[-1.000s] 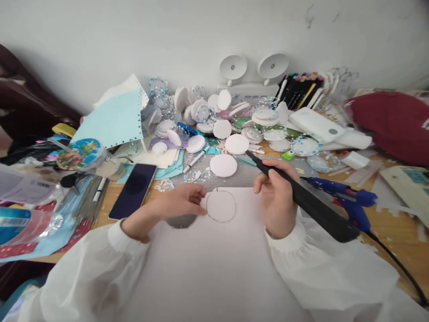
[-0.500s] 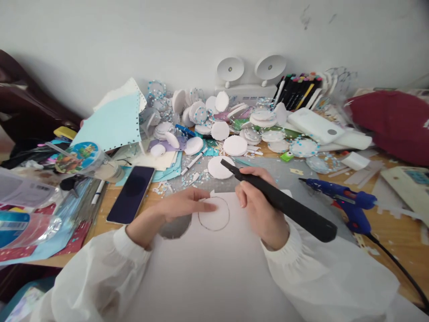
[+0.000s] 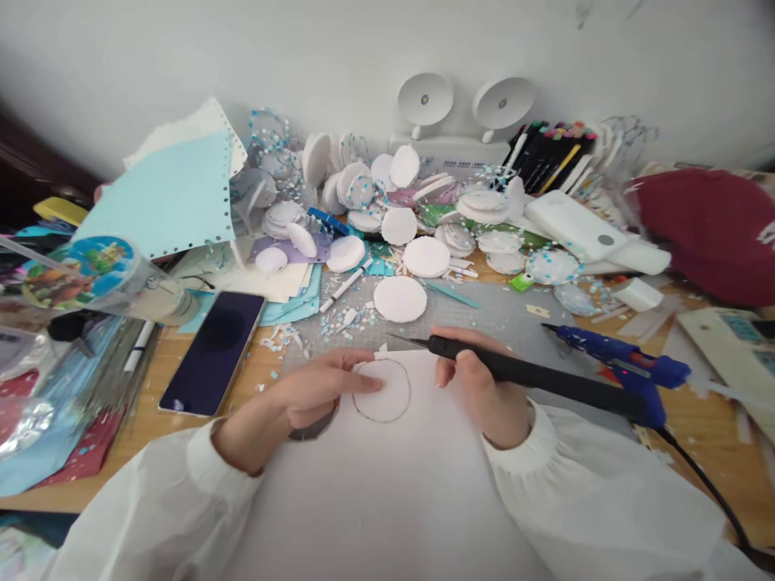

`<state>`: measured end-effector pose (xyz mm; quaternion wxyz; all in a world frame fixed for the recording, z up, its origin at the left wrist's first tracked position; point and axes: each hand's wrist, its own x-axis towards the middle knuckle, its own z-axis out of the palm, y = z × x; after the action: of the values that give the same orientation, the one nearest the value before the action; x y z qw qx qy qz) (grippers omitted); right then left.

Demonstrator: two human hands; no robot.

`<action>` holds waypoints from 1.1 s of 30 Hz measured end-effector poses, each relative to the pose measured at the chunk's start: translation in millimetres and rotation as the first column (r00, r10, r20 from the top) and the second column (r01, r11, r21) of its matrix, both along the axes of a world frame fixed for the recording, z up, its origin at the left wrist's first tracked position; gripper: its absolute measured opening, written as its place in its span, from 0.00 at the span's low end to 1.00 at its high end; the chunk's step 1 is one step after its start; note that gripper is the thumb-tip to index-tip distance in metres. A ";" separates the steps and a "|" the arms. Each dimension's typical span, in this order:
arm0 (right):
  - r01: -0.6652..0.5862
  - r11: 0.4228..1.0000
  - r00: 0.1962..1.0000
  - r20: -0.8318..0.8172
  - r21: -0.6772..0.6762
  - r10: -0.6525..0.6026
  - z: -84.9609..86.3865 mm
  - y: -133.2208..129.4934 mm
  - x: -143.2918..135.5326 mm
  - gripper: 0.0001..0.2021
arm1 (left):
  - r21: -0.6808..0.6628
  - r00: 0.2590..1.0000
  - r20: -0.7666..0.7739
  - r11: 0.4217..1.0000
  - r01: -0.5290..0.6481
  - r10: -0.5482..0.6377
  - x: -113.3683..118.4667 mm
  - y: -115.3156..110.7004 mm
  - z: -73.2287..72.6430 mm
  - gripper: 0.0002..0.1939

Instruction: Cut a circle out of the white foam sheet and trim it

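A white foam-like sheet (image 3: 387, 500) lies in front of me, with a circle outline (image 3: 408, 395) drawn near its far edge. My left hand (image 3: 303, 395) grips the sheet's far left part, its thumb lying inside the circle. Below that hand a rounded cutout (image 3: 315, 432) shows grey underneath. My right hand (image 3: 484, 387) is closed around a black utility knife (image 3: 533, 375). Its thin blade points left, above the sheet's far edge and apart from the circle. A white disc (image 3: 400, 298) rests on the grey cutting mat (image 3: 496, 307) beyond.
Several white discs and beaded rings (image 3: 363, 194) crowd the back. A phone (image 3: 211, 355) and a lidded cup (image 3: 90, 274) are on the left. To the right are a blue glue gun (image 3: 617, 351) with its cord, a white device (image 3: 575, 226) and markers (image 3: 545, 157).
The knife has turned and lowered, so its blade now shows thin and points left. My left hand has shifted slightly, its thumb still on the circle. The camera view has moved a little.
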<state>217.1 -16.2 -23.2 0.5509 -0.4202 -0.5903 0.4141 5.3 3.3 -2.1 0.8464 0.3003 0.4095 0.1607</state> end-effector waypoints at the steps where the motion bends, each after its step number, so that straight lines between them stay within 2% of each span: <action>1: 0.006 1.000 1.000 -0.028 -0.011 -0.006 0.0 0.2 -0.3 0.12 | -0.013 1.000 -0.001 1.000 -0.009 0.009 0.4 -0.4 0.7 0.18; 5: 0.053 0.996 0.988 -0.142 -0.067 -0.063 -0.3 1.2 0.5 0.13 | -0.039 1.000 0.010 0.999 0.007 -0.006 0.3 -0.4 0.9 0.16; 10: 0.075 0.988 0.981 -0.167 -0.136 -0.097 1.8 -0.1 2.9 0.13 | -0.027 0.999 0.036 1.000 0.010 -0.009 -2.1 -0.7 0.3 0.10; 14: 0.103 0.988 0.979 -0.162 -0.117 -0.122 4.8 -2.1 3.5 0.12 | -0.007 0.999 0.043 1.000 0.029 -0.029 -2.4 -0.9 2.5 0.13; 22: 0.123 0.986 0.980 -0.142 -0.113 -0.139 2.8 -4.2 3.3 0.11 | 0.248 0.985 -0.164 0.964 0.102 -0.062 -2.2 -1.6 6.9 0.14; 26: 0.113 0.986 0.987 -0.099 -0.120 -0.125 3.8 -5.4 3.2 0.10 | 0.268 0.967 -0.242 0.953 0.143 -0.077 -2.8 -2.7 7.9 0.14; 33: 0.093 0.989 0.995 -0.027 -0.111 -0.096 1.7 -5.0 2.1 0.09 | 0.234 0.969 -0.241 0.966 0.106 -0.048 -0.9 -3.7 8.4 0.12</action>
<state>219.2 -21.2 -21.4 0.5555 -0.4707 -0.5372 0.4259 4.4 -0.4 6.3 0.7543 0.4353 0.4709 0.1405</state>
